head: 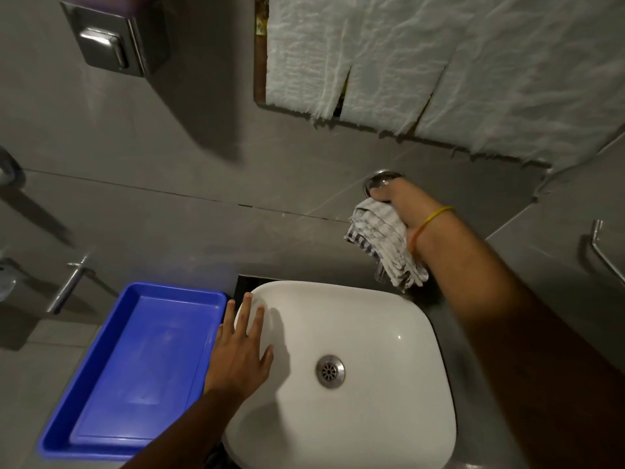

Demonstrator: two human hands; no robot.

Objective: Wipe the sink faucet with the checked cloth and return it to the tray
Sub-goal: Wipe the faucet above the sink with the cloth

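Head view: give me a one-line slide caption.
Right hand wipes the wall faucet with the checked cloth; left hand rests on the sink beside the blue tray.

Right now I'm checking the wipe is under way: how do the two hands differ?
The right hand is raised to the wall faucet, closed on the checked cloth; the left hand lies flat and open on the sink rim, holding nothing. The right wrist wears a yellow band; the left is bare. Both are ungloved.
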